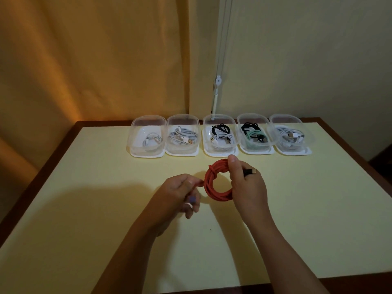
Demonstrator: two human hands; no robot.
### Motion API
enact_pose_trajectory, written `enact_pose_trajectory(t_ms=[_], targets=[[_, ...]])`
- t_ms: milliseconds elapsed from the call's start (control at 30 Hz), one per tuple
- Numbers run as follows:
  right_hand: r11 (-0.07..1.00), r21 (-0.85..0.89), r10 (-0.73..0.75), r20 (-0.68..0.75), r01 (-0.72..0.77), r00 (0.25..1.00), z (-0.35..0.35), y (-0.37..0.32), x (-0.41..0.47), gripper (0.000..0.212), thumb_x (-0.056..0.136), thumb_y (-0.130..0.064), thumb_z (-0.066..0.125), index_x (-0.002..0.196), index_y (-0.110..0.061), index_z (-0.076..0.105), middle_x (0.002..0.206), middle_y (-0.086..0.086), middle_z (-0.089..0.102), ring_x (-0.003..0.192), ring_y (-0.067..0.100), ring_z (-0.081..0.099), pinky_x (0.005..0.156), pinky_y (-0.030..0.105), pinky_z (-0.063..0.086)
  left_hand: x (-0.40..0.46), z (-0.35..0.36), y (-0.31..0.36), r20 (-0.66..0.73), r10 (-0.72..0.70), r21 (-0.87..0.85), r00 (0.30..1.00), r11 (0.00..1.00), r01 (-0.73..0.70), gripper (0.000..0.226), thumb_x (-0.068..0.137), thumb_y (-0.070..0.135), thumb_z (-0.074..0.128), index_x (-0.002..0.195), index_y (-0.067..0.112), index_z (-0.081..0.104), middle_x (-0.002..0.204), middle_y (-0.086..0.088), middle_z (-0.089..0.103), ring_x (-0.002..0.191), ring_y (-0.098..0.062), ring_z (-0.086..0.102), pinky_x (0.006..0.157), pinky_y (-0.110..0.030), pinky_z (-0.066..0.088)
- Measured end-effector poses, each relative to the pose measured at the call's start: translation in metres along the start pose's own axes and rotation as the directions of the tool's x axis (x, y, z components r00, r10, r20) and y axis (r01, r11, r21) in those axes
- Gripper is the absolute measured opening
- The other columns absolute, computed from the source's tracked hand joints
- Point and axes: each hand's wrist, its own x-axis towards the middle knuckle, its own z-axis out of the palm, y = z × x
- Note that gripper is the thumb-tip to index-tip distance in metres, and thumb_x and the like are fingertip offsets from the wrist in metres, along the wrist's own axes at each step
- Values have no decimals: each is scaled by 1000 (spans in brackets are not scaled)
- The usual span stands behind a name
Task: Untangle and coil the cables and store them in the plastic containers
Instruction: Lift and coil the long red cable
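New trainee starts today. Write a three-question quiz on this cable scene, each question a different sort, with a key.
1. True or false: the right hand holds the red coil.
2. How many containers stand in the row?
3. The left hand pinches: A) the red cable's loose end, B) a lid, C) a green cable.

Key: 1 true; 2 five; 3 A.

Red cable (214, 183), seemingly black plug (250, 172), pale yellow table (106, 166).
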Motion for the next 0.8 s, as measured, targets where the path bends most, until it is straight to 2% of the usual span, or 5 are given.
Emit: enact_pose_trajectory(t_ms=[133, 233, 467, 633, 800], targets=[[999, 28, -44, -54, 46, 998, 4, 2, -2, 41, 102, -44, 47, 84, -17, 72, 72, 5, 69, 69, 12, 59, 55, 14, 40, -2, 1, 3, 132, 21, -82, 991, 997, -11, 24, 96, 21, 52, 103, -2, 54, 79, -14, 68, 72, -24, 68, 55, -25, 49], [999, 25, -46, -31, 47, 998, 6, 1, -3, 41, 102, -45, 46, 87, -18, 74, 75, 3, 71, 72, 12, 60, 57, 16, 40, -1, 4, 1, 95, 18, -73, 995, 997, -11, 13, 101, 12, 52, 102, -1, 48, 71, -14, 66, 66, -25, 66, 54, -25, 48], [1000, 15, 7, -75, -6, 997, 4, 2, 0, 43, 102, -47, 44, 84, -19, 72, 58, -9, 59, 57, -1, 54, 53, 11, 38, 5, 1, 0, 86, 62, -61, 994, 997, -57, 40, 92, 37, 41, 104, 2, 57, 78, -17, 72, 77, -33, 71, 60, -32, 57], [998, 41, 47, -47, -45, 998, 5, -1, -2, 42, 104, -45, 42, 78, -24, 69, 51, -19, 57, 53, -3, 52, 50, 11, 35, 9, 7, -6, -29, 112, 15, 993, 994, -112, 22, 88, 31, 53, 78, 12, 59, 73, -15, 69, 72, -31, 70, 57, -32, 56], [998, 19, 58, -34, -57, 998, 9, -2, -4, 46, 104, -47, 40, 76, -22, 68, 54, -15, 61, 56, -3, 55, 52, 16, 35, 5, 11, -6, -60, 72, -22, 996, 997, -74, 19, 94, 18, 64, 82, 6, 54, 77, -13, 66, 76, -24, 66, 62, -37, 59]])
